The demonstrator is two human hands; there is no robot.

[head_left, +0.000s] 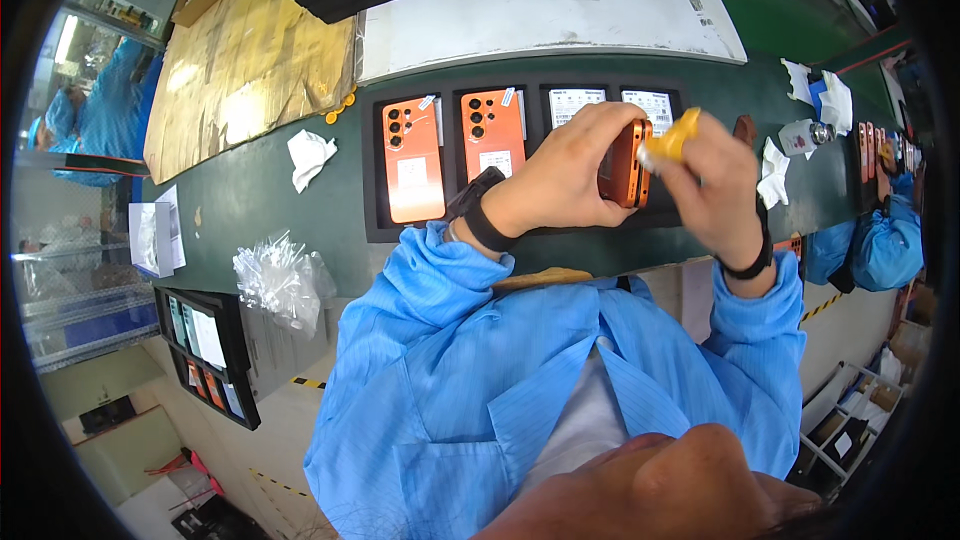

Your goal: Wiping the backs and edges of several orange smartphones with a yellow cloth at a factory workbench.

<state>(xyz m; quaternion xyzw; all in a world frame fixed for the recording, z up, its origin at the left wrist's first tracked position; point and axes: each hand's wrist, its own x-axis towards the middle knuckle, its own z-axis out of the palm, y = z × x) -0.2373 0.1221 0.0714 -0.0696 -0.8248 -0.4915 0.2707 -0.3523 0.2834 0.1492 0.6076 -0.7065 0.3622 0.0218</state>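
Observation:
My left hand (565,175) is closed around an orange smartphone (626,168), held up on edge above a black foam tray (374,202). Its narrow side, with small openings, faces right. Against that side my right hand (715,190) pinches a small white wad (648,161) that looks like a wipe. Crinkled yellow material (676,136) covers the fingertips there; whether it is finger cots I cannot tell. Two more orange phones, one on the left (414,165) and one beside it (492,132), lie camera side up in the tray. White labelled cards (577,105) fill slots behind my hands.
A crumpled white wipe (311,157) and yellow rings (340,110) lie on the green table (255,190). Clear plastic bags (280,280) hang at its near edge. On the right are a clear bottle (800,137) and more wipes (773,172). Co-workers in blue (885,245) work beyond.

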